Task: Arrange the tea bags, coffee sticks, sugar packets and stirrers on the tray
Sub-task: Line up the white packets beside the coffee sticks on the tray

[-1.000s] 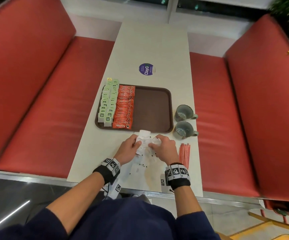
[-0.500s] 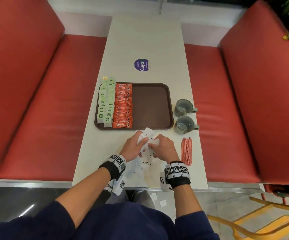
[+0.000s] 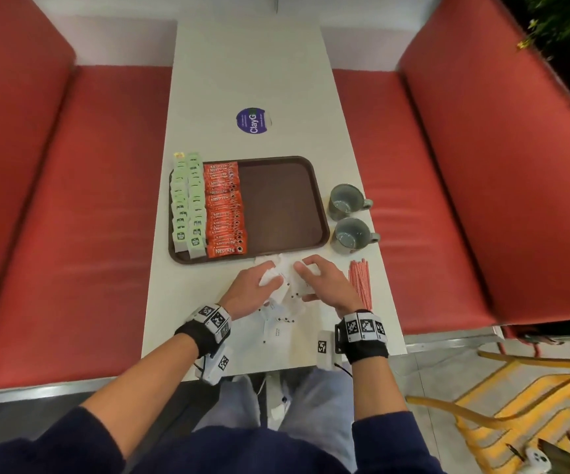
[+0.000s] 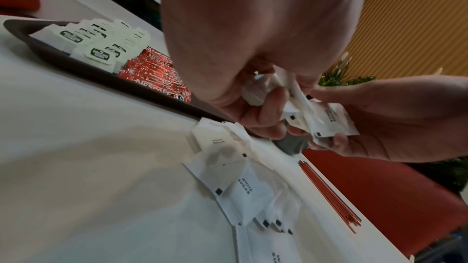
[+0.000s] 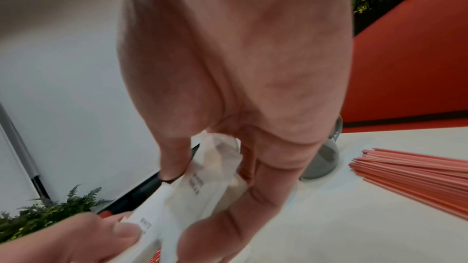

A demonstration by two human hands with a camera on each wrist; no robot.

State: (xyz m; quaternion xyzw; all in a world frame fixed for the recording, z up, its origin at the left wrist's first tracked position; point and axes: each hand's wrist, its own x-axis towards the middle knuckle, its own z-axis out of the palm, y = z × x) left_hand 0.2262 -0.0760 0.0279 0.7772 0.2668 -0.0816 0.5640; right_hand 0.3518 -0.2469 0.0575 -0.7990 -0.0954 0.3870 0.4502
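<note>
Held white sugar packets [image 3: 278, 281] tight in both left hand [image 3: 250, 291] and right hand [image 3: 324, 286], stirrers [image 3: 360, 281] just right of them.

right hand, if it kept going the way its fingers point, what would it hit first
The right hand points forward and slightly left, so it would probably meet the near rim of the tray first, then its bare brown floor. It holds sugar packets; its height above the table is unclear.
</note>
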